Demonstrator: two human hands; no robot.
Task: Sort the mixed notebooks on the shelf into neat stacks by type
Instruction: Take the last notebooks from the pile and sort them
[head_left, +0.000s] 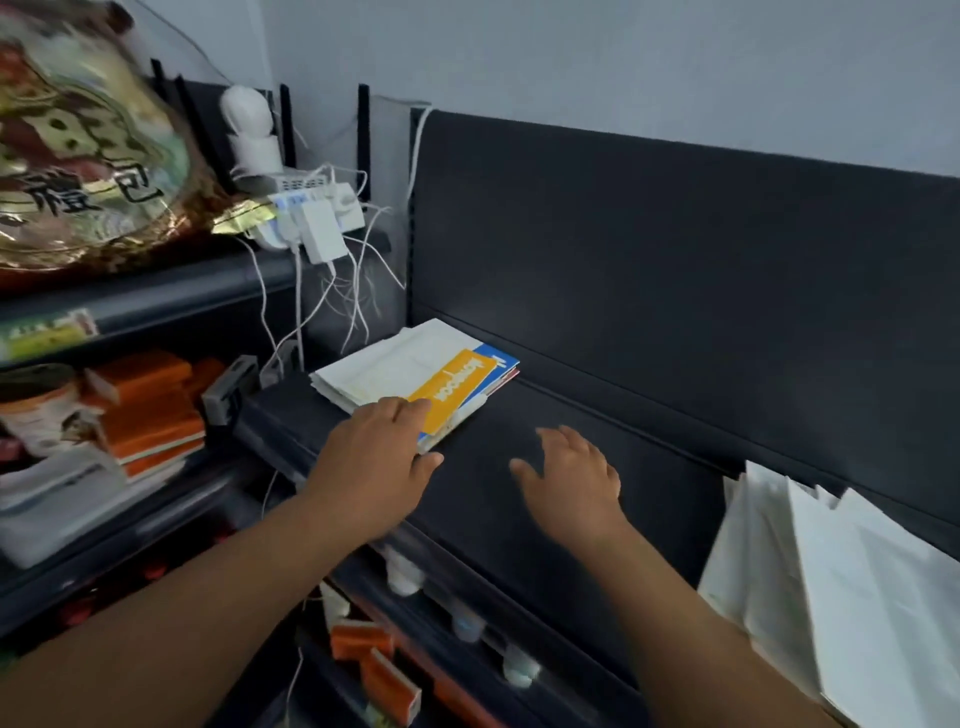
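The notebooks (387, 364) lie in one pile on the dark shelf (623, 415). A yellow one (457, 389) is on top, over white ones and a blue one (503, 358). The left hand (374, 457) rests flat on the pile's near corner, fingers straight and close together. The right hand (571, 478) is right of the pile, near it, fingers spread apart, holding nothing. White bags (841, 582) stand far right of the pile.

yellow notebook (451, 391), dark shelf (597, 415)
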